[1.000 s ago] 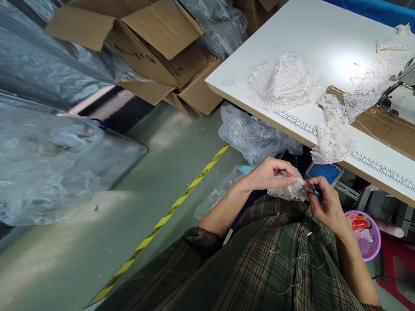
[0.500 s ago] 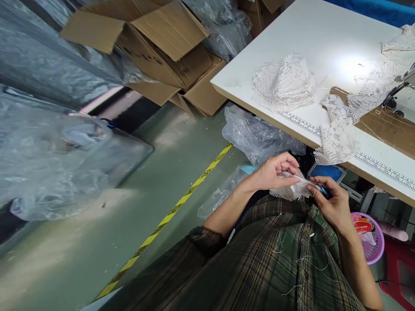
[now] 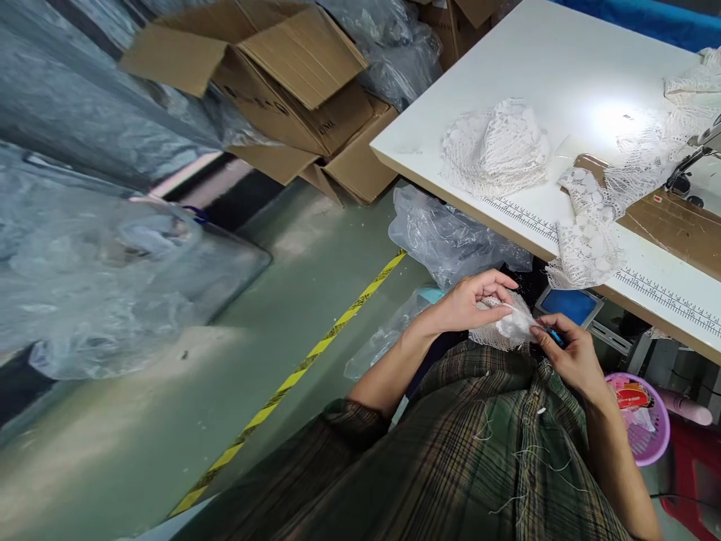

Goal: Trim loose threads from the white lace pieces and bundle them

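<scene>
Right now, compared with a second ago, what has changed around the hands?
The held lace has spread slightly toward the right hand. Nothing was visibly let go: the left hand still pinches the lace, the right still grips the blue tool. The lace pile stayed put.

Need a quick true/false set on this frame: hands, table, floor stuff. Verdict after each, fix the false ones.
1. The left hand holds a lace piece. True.
2. The blue tool is in the left hand. False: it is in the right hand.
3. A lace pile lies on the table. True.
4. The basket is green. False: it is purple.
5. The floor tape is plain red. False: it is yellow and black.
6. The carton has open flaps. True.
</scene>
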Motion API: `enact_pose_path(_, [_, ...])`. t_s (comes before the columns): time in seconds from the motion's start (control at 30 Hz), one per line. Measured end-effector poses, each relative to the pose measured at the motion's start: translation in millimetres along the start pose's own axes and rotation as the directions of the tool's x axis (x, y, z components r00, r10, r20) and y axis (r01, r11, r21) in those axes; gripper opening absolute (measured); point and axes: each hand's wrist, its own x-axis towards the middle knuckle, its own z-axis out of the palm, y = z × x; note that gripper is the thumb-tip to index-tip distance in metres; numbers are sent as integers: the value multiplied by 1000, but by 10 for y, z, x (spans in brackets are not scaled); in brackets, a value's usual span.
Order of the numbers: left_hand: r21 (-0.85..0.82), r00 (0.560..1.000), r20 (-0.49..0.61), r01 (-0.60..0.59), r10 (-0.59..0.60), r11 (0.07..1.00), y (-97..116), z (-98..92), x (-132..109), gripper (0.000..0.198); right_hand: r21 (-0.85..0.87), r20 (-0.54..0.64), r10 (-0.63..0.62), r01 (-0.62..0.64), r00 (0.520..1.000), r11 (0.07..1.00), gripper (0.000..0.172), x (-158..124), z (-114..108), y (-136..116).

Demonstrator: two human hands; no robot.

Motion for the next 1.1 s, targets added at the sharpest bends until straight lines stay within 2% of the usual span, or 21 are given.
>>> enact_pose_path(0.07, [48, 1000, 3, 10, -10, 999, -90, -7, -10, 34, 51, 47, 22, -24, 999, 998, 32, 3, 83, 90])
enact_pose_path(0.13, [116, 999, -10, 42, -41, 992, -245, -3, 1, 36, 90, 43, 56, -60, 998, 994, 38, 17, 174, 219])
enact_pose_path(0.23, [254, 994, -93, 82, -60, 964, -494, 40, 73, 36, 24, -121, 112, -110, 986, 994, 45, 49, 244, 406])
enact_pose_path(0.33, [294, 985, -169, 67, -17, 954, -554, 143, 197, 33, -54, -313, 37, -57, 949, 997, 47, 63, 194, 469])
enact_pose_path(0.43, [195, 978, -208, 66, -24, 979, -354, 306, 366, 36, -24, -390, -43, 36, 920, 999, 52, 70, 83, 393])
enact_pose_path(0.53, [134, 958, -281, 101, -60, 986, -75, 489, 553, 40, 31, -476, 6, 10, 879, 999, 54, 116, -11, 274])
enact_pose_path(0.63, [23, 937, -340, 96, -82, 995, 60, 652, 655, 50, 93, -528, 60, -13, 847, 996, 58, 195, -62, 168])
enact_pose_path(0.7, [-212, 939, -306, 96, -159, 972, 32, 747, 643, 53, 113, -501, 47, 11, 864, 994, 62, 251, -70, 104])
enact_pose_path(0.77, [-472, 932, -262, 104, -252, 875, -60, 834, 579, 57, 128, -445, 22, 40, 895, 991, 65, 305, -56, 42])
enact_pose_path(0.83, [-616, 904, -272, 100, -330, 781, -170, 914, 490, 59, 163, -402, 9, 62, 916, 985, 66, 358, -24, -18])
enact_pose_path(0.93, [-643, 871, -295, 124, -393, 756, -293, 1005, 361, 58, 207, -400, 11, 78, 917, 975, 63, 422, 38, -94])
enact_pose_path(1.1, [-544, 877, -276, 195, -393, 816, -375, 992, 239, 41, 281, -450, 79, 57, 889, 958, 54, 430, 98, -180])
